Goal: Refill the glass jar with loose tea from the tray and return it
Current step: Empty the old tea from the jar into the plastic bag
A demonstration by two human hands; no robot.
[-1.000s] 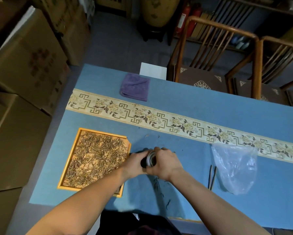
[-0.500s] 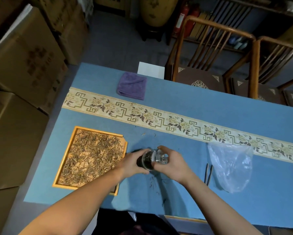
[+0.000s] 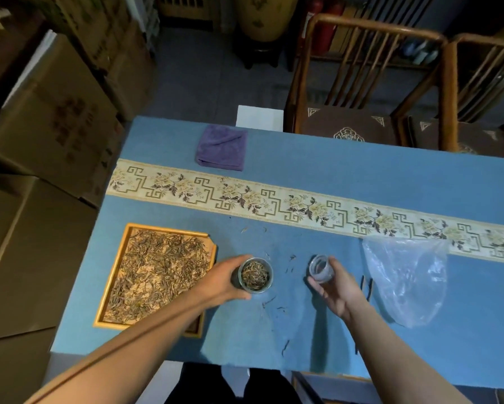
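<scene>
A small glass jar [image 3: 255,275] stands upright on the blue table, open at the top, with loose tea inside. My left hand [image 3: 224,282] wraps around its left side. My right hand [image 3: 333,287] is a hand's width to the right, holding the clear glass lid [image 3: 320,268] off the jar. The yellow wooden tray [image 3: 110,284] of loose tea lies at the left, partly under my left forearm. Stray tea leaves lie on the cloth between and below my hands.
A crumpled clear plastic bag [image 3: 405,275] lies right of my right hand, with dark tongs [image 3: 366,287] beside it. A folded purple cloth [image 3: 221,147] sits at the far edge. Wooden chairs [image 3: 361,83] stand beyond the table, cardboard boxes [image 3: 40,126] at the left.
My hands were together on the closed jar. Now they have parted: the right hand carries the lid off to the right, and the left holds the open jar upright.
</scene>
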